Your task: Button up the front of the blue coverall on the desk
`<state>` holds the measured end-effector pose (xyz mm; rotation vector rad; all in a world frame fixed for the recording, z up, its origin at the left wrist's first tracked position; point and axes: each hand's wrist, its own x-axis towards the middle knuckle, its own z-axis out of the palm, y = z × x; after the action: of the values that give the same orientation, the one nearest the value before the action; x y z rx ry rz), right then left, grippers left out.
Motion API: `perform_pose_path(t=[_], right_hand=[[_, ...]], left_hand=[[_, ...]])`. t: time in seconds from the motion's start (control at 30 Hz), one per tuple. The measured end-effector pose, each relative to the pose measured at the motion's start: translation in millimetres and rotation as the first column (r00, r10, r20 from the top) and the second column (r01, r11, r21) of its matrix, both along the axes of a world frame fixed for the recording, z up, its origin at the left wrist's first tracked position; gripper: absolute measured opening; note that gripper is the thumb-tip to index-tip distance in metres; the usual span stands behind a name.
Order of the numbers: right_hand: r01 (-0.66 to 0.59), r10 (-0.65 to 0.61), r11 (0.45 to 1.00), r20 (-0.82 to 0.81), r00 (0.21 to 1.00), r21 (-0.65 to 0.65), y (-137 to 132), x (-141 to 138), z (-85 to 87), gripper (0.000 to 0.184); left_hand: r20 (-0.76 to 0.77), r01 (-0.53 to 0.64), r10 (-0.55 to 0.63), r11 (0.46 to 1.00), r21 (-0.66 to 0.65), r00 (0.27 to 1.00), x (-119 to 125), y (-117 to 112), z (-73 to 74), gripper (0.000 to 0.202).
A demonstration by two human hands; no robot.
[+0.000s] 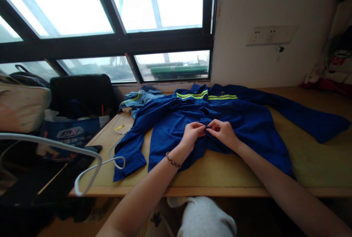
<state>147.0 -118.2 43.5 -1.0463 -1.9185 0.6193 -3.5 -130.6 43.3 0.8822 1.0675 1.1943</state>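
Note:
A dark blue work jacket (176, 119) with yellow-green stripes across the chest lies spread on the wooden table (316, 163), its collar toward the window and its sleeves out to both sides. At the middle of its front, my left hand (193, 132) pinches the cloth near the front edge. Close against it, my right hand (220, 130) pinches the other side of the same opening. Between the fingertips the cloth is bunched and slightly raised. Whether a button sits there is too small to make out. A braided bracelet is on my left wrist.
A lighter blue garment (143, 97) lies at the table's back left. A white cable (118, 159) loops over the left edge. Beyond that stand a black chair (82, 92) and a blue printed bag (73, 132). Wall sockets (271, 34) are at the right.

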Motion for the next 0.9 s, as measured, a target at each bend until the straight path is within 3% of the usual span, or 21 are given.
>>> perform_pose_path(t=[0.17,0.4,0.67,0.9], right_hand=[[-0.053,0.050,0.995,-0.040,0.998,-0.080,1.5,-1.0,-1.3,0.021],[-0.122,0.091,0.965,-0.142,0.986,-0.231,7.4,-2.3,-5.7,0.029],[-0.302,0.127,0.855,-0.394,0.910,-0.422,15.7,-3.9,-12.5,0.032],[-0.346,0.110,0.794,-0.441,0.891,-0.501,16.6,-3.4,-13.5,0.028]], left_hand=[[0.083,-0.084,0.086,0.996,-0.025,0.993,1.6,2.4,-4.4,0.016],[0.101,-0.102,0.102,0.995,-0.006,0.990,3.3,5.3,-9.6,0.027],[0.062,-0.046,0.035,0.980,0.191,0.997,4.7,3.8,-10.3,0.030],[0.012,-0.001,-0.002,0.964,0.267,1.000,5.3,2.0,-6.0,0.030]])
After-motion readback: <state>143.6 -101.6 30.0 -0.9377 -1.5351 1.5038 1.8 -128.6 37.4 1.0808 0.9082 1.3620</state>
